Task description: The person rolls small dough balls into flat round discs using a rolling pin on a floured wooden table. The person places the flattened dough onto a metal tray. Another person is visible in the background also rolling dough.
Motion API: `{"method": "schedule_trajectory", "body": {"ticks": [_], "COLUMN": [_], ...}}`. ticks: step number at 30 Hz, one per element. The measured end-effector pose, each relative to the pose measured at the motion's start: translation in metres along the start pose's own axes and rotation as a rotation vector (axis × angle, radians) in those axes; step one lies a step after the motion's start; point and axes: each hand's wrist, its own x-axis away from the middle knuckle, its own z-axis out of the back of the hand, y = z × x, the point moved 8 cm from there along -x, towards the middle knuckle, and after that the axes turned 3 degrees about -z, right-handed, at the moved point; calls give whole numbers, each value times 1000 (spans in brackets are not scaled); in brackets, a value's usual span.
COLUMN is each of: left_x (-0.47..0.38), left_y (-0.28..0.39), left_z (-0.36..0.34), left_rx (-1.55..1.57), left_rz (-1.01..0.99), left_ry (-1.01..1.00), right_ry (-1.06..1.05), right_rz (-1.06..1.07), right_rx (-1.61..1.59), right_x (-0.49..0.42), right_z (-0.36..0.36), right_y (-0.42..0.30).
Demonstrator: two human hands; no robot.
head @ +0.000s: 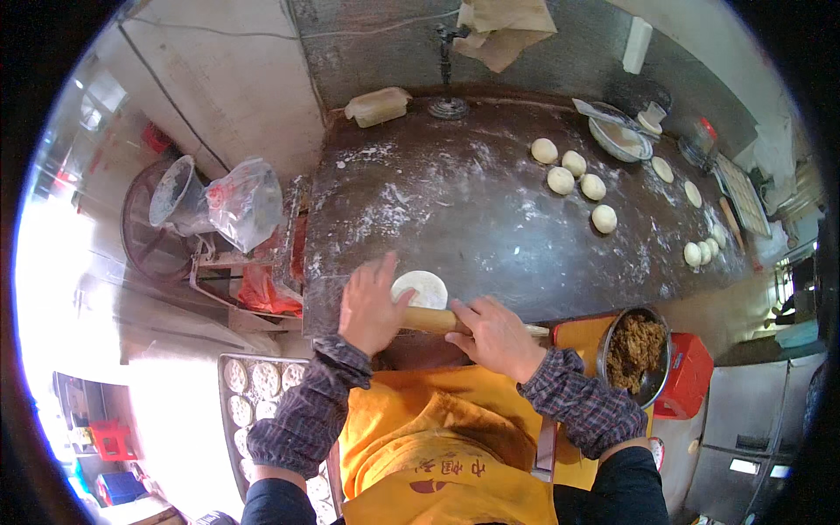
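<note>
A flat round of white dough [421, 289] lies near the front edge of the dark, floured worktop [459, 236]. Across its near side is a wooden rolling pin [428, 320]. My left hand [373, 305] is at the dough's left side, with its thumb over the dough and its fingers spread and slightly blurred; its palm side by the pin's left end is hidden. My right hand [492, 331] is closed around the pin's right part. Several dough balls [560, 180] sit farther back to the right.
A metal bowl of brown filling [635, 354] stands at my right, beside a red container [686, 377]. A tray of dough rounds [266, 380] is at my left. Farther right are more dough pieces [692, 254], a second rolling pin [730, 220] and a bowl [620, 141].
</note>
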Motion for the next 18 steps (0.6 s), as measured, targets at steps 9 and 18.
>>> {"method": "schedule_trajectory", "body": {"ticks": [9, 18], "left_x": [-81, -125], "left_y": [20, 12], "left_z": [31, 38], "left_rx": [-72, 33], "left_rz": [-75, -111], "left_ry": [315, 479], "right_ry": [168, 254], "right_rz": [-328, -367], "right_rx": [180, 225], "right_x": [-70, -118], "right_z": [16, 41], "right_y": [51, 72]}}
